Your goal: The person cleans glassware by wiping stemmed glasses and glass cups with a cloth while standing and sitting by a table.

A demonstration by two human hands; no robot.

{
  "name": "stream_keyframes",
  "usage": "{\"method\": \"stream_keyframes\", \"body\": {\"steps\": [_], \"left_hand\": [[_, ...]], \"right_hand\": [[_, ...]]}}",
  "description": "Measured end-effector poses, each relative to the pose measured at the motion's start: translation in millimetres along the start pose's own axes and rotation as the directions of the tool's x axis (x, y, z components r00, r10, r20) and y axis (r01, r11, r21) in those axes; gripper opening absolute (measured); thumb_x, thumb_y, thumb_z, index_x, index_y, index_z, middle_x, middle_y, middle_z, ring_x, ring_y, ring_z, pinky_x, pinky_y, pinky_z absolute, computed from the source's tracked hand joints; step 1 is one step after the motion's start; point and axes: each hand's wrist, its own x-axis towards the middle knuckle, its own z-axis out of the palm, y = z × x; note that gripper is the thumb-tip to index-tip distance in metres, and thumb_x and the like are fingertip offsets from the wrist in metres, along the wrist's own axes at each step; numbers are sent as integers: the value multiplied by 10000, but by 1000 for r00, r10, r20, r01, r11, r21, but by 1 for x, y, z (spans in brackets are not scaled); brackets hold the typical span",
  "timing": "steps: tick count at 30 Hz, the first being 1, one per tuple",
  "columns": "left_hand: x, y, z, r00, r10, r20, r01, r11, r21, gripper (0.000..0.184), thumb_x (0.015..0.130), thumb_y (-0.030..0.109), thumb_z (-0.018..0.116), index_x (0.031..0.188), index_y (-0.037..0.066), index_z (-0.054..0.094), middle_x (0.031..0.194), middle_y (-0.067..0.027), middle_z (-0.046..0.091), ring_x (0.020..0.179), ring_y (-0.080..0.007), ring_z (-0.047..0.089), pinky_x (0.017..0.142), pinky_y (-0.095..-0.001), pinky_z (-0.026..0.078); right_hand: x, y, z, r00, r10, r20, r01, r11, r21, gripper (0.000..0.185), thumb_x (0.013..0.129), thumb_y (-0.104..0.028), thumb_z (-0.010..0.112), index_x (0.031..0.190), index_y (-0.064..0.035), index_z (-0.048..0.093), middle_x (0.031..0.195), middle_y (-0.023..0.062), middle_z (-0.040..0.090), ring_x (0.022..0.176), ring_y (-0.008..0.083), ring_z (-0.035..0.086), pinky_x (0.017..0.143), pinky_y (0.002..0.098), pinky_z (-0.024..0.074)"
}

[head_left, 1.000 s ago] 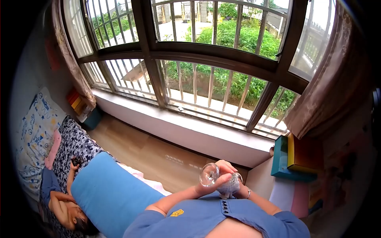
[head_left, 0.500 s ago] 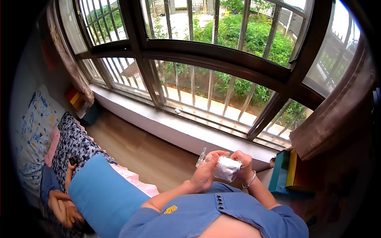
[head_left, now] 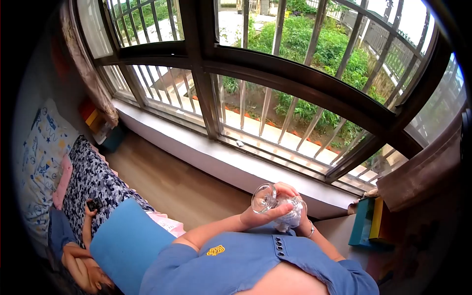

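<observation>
Head camera is showing the left hand (head_left: 276,206) grasping a stemmed glass (head_left: 269,200) just in front of the blue shirt (head_left: 236,260), its long axis lying sideways, foot pointing left and bowl facing the right hand (head_left: 304,226), whose grip cannot be told, being mostly hidden. Clear and shiny, the glass is bearing a rumpled white cloth (head_left: 286,222) bunched at its bowl.

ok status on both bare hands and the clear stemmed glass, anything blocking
Left hand gripping clear stemmed glass. Right hand partly hidden, beside crumpled white cloth at the glass. No obstruction seen.
</observation>
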Motion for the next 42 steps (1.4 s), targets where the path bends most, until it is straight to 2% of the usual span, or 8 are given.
{"method": "stream_keyframes", "body": {"steps": [3,6,8,16,22,36,38,42], "left_hand": [[-8,11,-31,979,-148,-138,118,972,-203,302,811,166,576,1051,30,454,1025,-78,500,965,-141,472,873,-293,373],[-15,27,-62,917,-373,-139,266,835,-482,345,827,220,565,1075,23,427,1018,-71,499,962,-130,470,864,-281,379],[-24,24,-80,897,-412,-158,304,837,-455,411,832,290,543,1104,5,424,1063,-92,489,963,-141,488,863,-280,386],[-72,18,-127,744,-637,-203,434,691,-578,292,838,236,551,1036,45,452,927,-35,531,878,-97,501,790,-259,413],[-89,16,-139,749,-645,-154,440,657,-612,277,835,248,555,1008,48,472,905,-29,537,842,-89,506,765,-246,412],[-157,-2,-145,612,-688,-390,299,658,-691,264,835,246,524,988,34,490,914,-71,550,843,-157,538,784,-307,443],[-163,-3,-140,617,-691,-377,293,646,-705,266,840,253,519,983,30,499,930,-85,558,866,-176,542,807,-329,437],[-169,-4,-130,516,-829,-214,326,421,-846,251,846,268,526,934,34,551,964,-85,584,889,-168,553,784,-324,446]], "right_hand": [[18,11,32,997,-41,-67,39,999,-26,220,753,-57,592,965,-11,557,921,52,564,825,105,549,725,222,466],[38,29,43,923,-339,-183,195,821,-537,140,712,-78,648,725,-52,511,710,-6,550,644,41,474,558,191,409],[45,36,57,860,-444,-251,167,711,-683,236,682,-102,675,631,-76,446,591,-47,470,574,19,386,485,185,338],[46,103,93,849,-331,-411,5,785,-620,221,678,-79,662,630,-62,447,590,-46,459,576,30,388,489,204,349],[42,113,107,850,-305,-429,-52,762,-645,218,664,-76,677,640,-60,461,602,-43,478,580,28,397,491,203,359],[32,166,113,937,-179,-301,-44,791,-610,172,695,-49,641,683,-38,470,598,4,497,613,46,435,516,232,399],[24,165,105,936,-201,-288,-57,722,-690,178,686,-62,659,700,-39,483,623,14,526,582,68,475,510,231,408],[14,153,89,887,-383,256,291,35,-956,213,667,-156,683,656,-87,482,579,83,513,487,245,534,430,287,422]]}}
